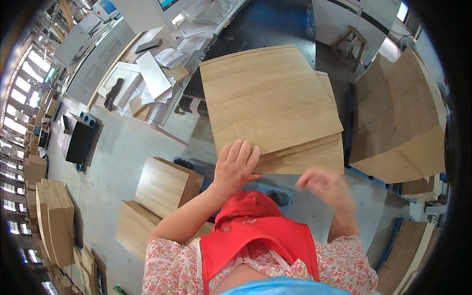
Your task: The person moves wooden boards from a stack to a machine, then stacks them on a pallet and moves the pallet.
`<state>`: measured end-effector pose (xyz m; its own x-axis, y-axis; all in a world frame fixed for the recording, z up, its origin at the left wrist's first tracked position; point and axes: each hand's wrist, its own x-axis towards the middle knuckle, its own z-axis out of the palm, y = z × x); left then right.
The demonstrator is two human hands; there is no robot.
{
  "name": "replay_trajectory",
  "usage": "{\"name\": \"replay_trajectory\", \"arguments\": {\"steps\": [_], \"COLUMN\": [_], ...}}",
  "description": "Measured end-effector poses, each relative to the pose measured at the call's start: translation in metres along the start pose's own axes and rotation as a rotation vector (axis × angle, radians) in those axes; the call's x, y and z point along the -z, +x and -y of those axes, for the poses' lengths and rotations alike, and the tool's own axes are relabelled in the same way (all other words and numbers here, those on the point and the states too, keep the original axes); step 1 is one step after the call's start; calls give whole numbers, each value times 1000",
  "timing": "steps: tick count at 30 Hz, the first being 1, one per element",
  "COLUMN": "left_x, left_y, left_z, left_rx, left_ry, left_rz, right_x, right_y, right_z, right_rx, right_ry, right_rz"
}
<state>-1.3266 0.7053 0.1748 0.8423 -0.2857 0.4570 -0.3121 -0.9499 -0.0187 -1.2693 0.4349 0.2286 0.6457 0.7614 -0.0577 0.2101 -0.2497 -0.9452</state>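
A small stack of wood-grain panels (268,98) lies in front of me, its sheets fanned slightly out of line. My left hand (237,162) grips the near left corner of the upper panel, fingers flat on top and thumb around the edge. A lower panel (314,160) sticks out toward me and to the right from under it. Off the near right edge of the panels, my right hand (322,187) is in the air, apart from them. Motion smears its fingers, so I cannot make out whether it holds anything.
Beyond the panels runs a black machine bed (268,24). A cluttered desk (172,101) with papers stands at the far left. Tall panel stacks rise on the right (398,118); more panels (164,187) sit low at my left. A wooden stool (351,46) stands at the far right.
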Motion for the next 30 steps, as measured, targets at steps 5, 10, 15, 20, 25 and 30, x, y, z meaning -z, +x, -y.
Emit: {"name": "replay_trajectory", "arguments": {"steps": [5,10,15,20,25,30], "left_x": [13,10,1,-15,-20,-8], "left_y": [11,23,30,36,16,20], "left_z": [0,-12,-25,-19,-13,15], "left_rx": [45,93,162,235,236,450], "left_ry": [-177,-147,-99,-24,-27,-238], "left_rz": [103,117,124,31,88,-123], "right_x": [55,64,68,40,22,33], "right_y": [31,69,69,47,30,18], "right_z": [-68,-84,-81,-73,-86,-78], "right_rx": [-64,-291,-341,-256,-134,8], "right_ry": [-699,-813,-814,-810,-937,-450], "right_rz": [-1051,-907,-933,-962,-1004,-1051]}}
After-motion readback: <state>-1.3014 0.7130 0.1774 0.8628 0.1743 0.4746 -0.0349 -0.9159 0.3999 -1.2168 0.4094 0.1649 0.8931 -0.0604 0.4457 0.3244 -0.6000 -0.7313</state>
